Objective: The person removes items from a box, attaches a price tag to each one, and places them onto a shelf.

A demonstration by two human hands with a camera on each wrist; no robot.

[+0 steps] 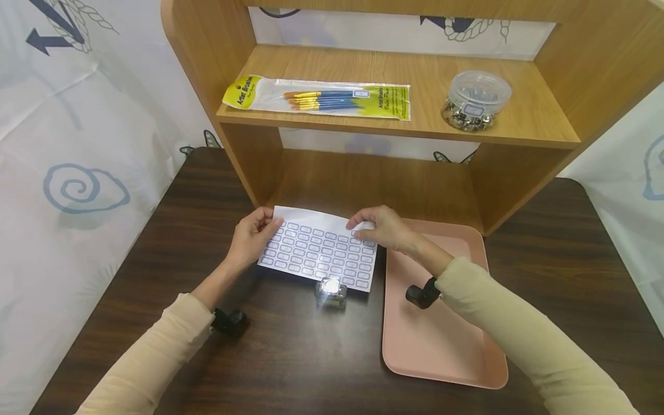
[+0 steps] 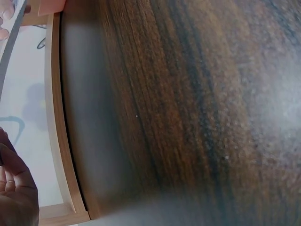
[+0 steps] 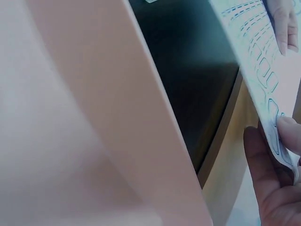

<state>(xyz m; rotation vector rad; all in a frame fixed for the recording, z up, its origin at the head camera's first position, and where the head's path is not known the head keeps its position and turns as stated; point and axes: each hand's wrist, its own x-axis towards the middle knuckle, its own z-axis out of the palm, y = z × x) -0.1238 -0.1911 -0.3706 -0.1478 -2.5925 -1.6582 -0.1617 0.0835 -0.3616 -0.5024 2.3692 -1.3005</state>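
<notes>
A white sheet of small blue-bordered labels (image 1: 316, 248) is held up over the dark table. My left hand (image 1: 251, 236) pinches its left edge, thumb on the printed face. At the upper right corner, my right hand (image 1: 386, 227) grips the sheet between thumb and fingers. In the right wrist view that corner of the label sheet (image 3: 263, 75) bends between the thumb and the fingers behind it. Just below the sheet's lower edge stands a small clear container (image 1: 331, 297), its top catching a bright glare. The left wrist view shows only part of the left hand (image 2: 16, 188).
A pink tray (image 1: 436, 346) lies under my right forearm. Behind the sheet rises a wooden shelf unit (image 1: 337, 127). Its shelf bears a packet of artist brushes (image 1: 321, 101) and a labelled clear jar (image 1: 474, 101) of small metallic pieces.
</notes>
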